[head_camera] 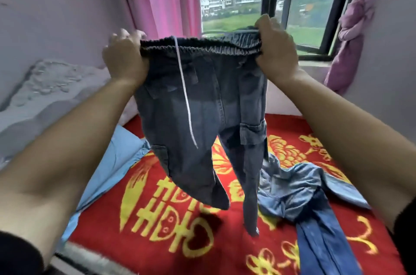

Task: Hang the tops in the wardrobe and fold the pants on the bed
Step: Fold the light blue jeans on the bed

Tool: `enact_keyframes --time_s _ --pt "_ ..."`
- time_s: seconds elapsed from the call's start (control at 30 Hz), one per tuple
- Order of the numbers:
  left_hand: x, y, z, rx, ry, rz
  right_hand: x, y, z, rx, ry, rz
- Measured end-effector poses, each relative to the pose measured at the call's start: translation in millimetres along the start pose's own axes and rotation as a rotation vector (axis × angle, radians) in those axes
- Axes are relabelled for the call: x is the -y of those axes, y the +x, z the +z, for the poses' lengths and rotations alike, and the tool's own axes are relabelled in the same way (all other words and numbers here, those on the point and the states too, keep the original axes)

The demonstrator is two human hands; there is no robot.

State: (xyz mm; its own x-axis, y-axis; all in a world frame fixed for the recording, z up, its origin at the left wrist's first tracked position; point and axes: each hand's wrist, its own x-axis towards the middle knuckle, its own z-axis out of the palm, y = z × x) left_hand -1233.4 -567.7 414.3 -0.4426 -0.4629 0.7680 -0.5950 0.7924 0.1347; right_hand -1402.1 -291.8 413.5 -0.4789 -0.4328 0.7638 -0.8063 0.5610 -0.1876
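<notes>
Red bedspread with yellow motifs (157,254) covers the bed below a window with pink curtains (166,4). Dark grey denim cargo pants with elastic waistband (202,105) are held up in the air over it. Left hand (123,54) has fingers curled, gripping the waistband's left end; right hand (276,47) grips the right end likewise. Waistband on top and level, long axis vertical, legs pointing down. Judged soft, limp, fairly heavy, not fragile; waistband corners are the good hold. White drawstring (186,103) dangles loose. Crumpled blue denim garment (299,189) lies on the bedspread nearby.
</notes>
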Motion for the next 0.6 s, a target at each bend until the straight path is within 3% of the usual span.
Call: enact_keyframes --time_s 0.07,0.13,0.23,0.27,0.33,0.4,0.6 --pt "1.7 2.3 8.9 -0.135 -0.112 -0.077 14.2 -1.2 3.2 -0.117 0.044 -0.018" --pt "10.8 11.8 19.4 -0.127 -0.220 -0.125 26.5 5.8 7.4 -0.094 0.040 -0.027" --pt "36.2 21.5 38.5 0.110 -0.276 0.023 43.8 16.9 11.1 0.131 -0.079 0.080" --pt "45.5 17.8 45.2 0.126 -0.266 0.096 49.5 13.8 15.0 0.119 -0.099 0.122" --pt "64.1 9.1 59.4 0.030 -0.270 0.184 60.9 -5.8 28.3 -0.001 -0.156 0.167" --pt "76.0 9.9 72.6 -0.014 -0.340 0.182 73.4 -21.0 45.9 -0.009 -0.190 0.178" --pt "107.4 -25.9 130.8 0.475 -0.311 0.391 95.6 -59.7 83.1 0.529 -0.355 0.447"
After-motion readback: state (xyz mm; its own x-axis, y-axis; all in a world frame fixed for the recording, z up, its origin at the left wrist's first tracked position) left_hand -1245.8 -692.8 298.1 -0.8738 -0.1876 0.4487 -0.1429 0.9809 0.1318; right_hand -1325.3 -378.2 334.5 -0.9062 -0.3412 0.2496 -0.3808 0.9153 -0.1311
